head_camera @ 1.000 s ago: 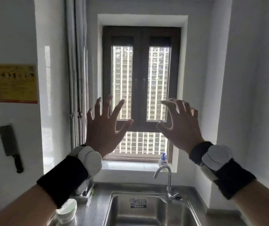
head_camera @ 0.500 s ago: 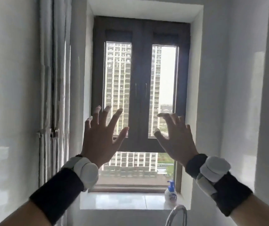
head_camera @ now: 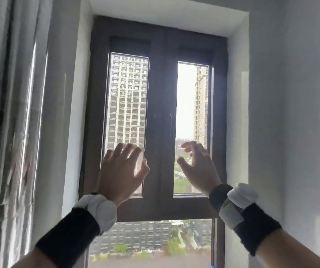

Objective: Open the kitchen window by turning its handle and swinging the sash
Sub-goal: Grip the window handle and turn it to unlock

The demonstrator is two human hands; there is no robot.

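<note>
A dark-framed window with two narrow sashes fills the recess ahead; both sashes sit flush in the frame. Two slim upright handles, the left handle and the right handle, sit on the middle stiles. My left hand is raised in front of the left sash's lower pane, fingers spread, holding nothing. My right hand is up before the right sash's lower pane, fingers curled and apart, empty. Both hands are below the handles and touch neither.
White recess walls flank the window. A fixed lower pane lies beneath the sashes. Grey vertical pipes run down the left wall. A blue tip of a bottle peeks in at the bottom edge.
The view has tilted up and closed in on the window; sink, tap and sill have dropped out of sight. Both hands have risen towards the sashes, and the right fingers have curled.
</note>
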